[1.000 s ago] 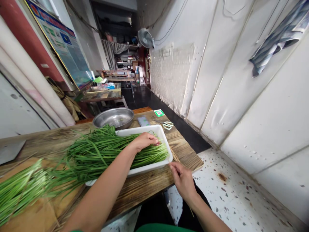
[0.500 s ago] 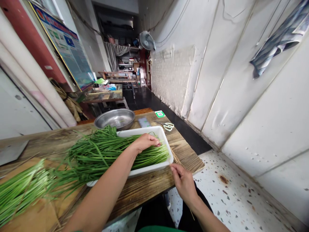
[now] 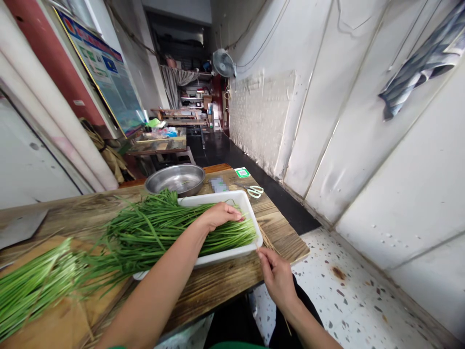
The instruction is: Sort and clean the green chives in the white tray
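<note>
At the far left, a flat sheet of grey metal with a straight edge rested on the wood-grained table. Just beside it lay a smooth tan board, carrying a bundle of pale, slender stalks crossed by thin dry strips. Next came the green stalks: long, narrow, glossy leaves, massed and tangled at the left end, running nearly parallel toward whitish bases at the right. They filled the white tray, a shallow rectangle with rounded corners and a smooth rim, and their leaves overhung its left end. Behind the leaves stood a round steel bowl, wide and polished.

The left hand lay over the pale bases inside the tray, fingers curled and tips drawn near the thumb; I could not tell whether a stalk was caught there. Beyond the tray lay scissors with pale looped handles. Dry straw strips lay along the tray's right end. At its near right corner, the right hand pinched a thin straw strand between thumb and forefinger, the lower end projecting below the wrist.
</note>
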Demonstrator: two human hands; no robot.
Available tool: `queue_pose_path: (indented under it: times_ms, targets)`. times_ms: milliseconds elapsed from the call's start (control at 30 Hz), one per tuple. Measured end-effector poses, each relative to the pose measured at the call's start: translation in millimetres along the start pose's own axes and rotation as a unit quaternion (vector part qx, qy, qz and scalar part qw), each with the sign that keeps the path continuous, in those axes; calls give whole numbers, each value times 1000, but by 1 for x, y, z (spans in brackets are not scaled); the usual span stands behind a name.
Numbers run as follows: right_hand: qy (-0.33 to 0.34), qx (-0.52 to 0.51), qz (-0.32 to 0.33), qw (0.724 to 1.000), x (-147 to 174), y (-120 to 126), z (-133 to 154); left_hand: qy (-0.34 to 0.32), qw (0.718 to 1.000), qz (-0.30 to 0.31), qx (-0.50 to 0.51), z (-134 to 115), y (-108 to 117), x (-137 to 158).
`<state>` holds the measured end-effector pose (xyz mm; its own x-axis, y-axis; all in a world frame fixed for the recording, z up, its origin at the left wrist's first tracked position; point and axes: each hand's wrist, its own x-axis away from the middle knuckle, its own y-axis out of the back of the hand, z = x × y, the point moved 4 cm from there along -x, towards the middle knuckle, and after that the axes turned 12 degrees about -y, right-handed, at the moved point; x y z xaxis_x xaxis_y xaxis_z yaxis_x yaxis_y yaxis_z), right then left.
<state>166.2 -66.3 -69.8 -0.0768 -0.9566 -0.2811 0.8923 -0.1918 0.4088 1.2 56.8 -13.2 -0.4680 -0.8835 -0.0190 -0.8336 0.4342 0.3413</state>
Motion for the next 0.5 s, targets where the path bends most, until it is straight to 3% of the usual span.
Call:
queue_pose_path:
  times_ms: [300,400,467,500]
  targets:
    - [-9,-10,-2,1000,-3,-1,2,-36,997,40,-61,-7,3,5]
    - [1,-13,1,1000,-2,0,3,-38,981,-81,-172,-7,22,5]
    - [6,-12,1,1000,-1,1,3,-21,938,-162,-305,-5,35,5]
    - [5,-11,2,1000,0,1,2,-8,914,-174,-366,-3,38,5]
